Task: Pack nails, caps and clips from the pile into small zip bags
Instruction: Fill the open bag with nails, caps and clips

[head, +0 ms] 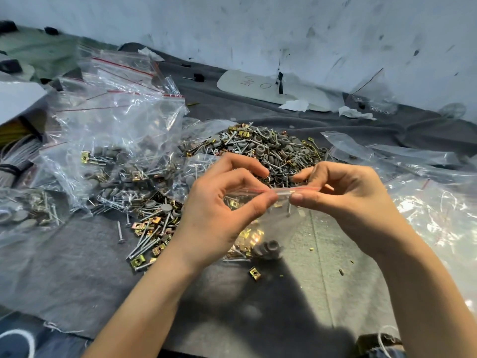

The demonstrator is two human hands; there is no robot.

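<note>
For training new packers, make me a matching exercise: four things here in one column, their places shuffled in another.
1 small zip bag
2 pile
3 lone brass clip
4 large filled bags

A left of the pile
B pinched by left hand and right hand
C beyond the hands
D lying loose just below the held bag

Pairs: 1-B, 2-C, 3-D, 4-A

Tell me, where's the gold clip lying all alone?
The lone gold clip lies on the grey cloth, centre of the head view, just below the small zip bag.
</note>
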